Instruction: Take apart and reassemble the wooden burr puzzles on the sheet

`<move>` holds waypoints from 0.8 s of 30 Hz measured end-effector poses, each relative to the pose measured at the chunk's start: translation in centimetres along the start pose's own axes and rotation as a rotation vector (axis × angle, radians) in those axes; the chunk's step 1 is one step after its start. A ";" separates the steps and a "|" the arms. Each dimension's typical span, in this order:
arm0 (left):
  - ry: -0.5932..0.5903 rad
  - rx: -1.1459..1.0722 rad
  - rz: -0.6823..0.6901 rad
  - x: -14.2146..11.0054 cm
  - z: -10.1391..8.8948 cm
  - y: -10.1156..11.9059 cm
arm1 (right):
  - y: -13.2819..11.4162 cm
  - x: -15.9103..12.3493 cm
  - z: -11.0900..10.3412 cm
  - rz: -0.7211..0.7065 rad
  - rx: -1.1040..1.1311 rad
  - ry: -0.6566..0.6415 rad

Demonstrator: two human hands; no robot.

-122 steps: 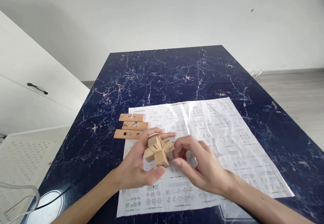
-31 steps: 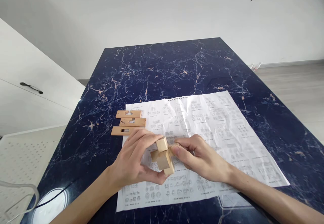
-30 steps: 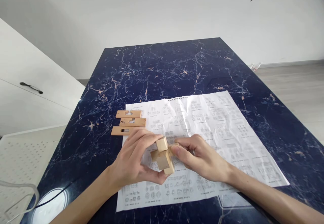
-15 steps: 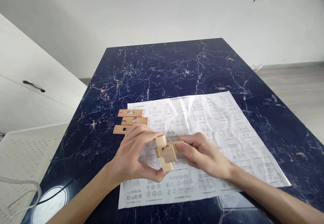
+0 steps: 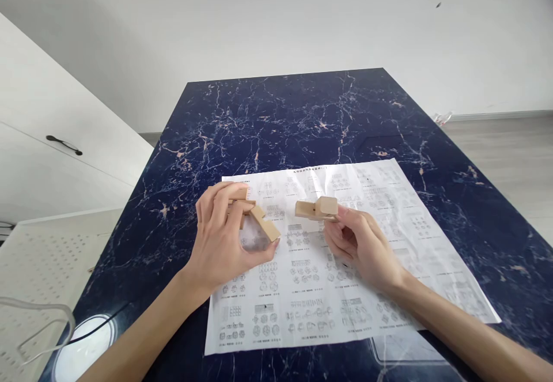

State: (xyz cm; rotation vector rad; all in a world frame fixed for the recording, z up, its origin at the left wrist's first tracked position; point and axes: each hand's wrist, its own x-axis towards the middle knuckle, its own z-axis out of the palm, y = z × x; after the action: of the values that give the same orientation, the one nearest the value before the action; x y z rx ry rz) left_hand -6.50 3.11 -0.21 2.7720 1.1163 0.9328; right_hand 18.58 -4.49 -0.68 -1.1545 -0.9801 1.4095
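My left hand (image 5: 222, 241) is at the left part of a printed instruction sheet (image 5: 311, 290). Its thumb and a finger pinch a notched wooden puzzle piece (image 5: 266, 227), held at a slant. The other fingers reach over more flat wooden puzzle pieces (image 5: 238, 193), mostly hidden beneath them; whether they touch is unclear. Above the middle of the paper, my right hand (image 5: 360, 238) grips a pale wooden puzzle part (image 5: 317, 208) by its right end. That part has a block-like head and a bar pointing left, apart from the left hand's piece.
The creased sheet lies on a dark blue marbled table (image 5: 276, 123). A glowing white round object (image 5: 86, 347) and a cable are at the lower left. A white cabinet (image 5: 64, 117) stands to the left, and a glassy rectangular object (image 5: 406, 350) shows under the sheet's front edge.
The wooden assembly has come apart: my left hand has moved up and left with the notched piece, over the loose pieces. My right hand has shifted right and up with the other part.
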 end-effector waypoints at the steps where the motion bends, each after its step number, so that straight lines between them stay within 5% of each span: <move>1: -0.038 0.011 -0.007 0.0 0.0 0.0 | 0.1 0.0 0.0 0.005 -0.007 -0.011; 7: -0.197 -0.001 -0.033 -0.4 0.0 0.2 | 0.2 -0.1 -0.1 0.028 -0.058 -0.057; 14: -0.130 -0.081 -0.019 -0.4 0.0 0.3 | 0.2 -0.2 -0.1 0.015 -0.055 -0.100; 19: -0.028 -0.294 0.092 -0.6 -0.5 1.0 | -0.1 -0.4 0.1 0.042 -0.095 -0.234; 24: -0.212 -0.652 -0.020 -1.4 -0.1 1.4 | -0.4 -0.8 0.8 -0.103 -0.416 -0.281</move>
State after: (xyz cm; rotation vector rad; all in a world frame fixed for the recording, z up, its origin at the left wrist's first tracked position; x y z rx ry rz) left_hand -6.49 1.16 -0.52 2.2497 0.6509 0.7923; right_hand 17.89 -5.23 -0.01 -1.1987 -1.5656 1.3440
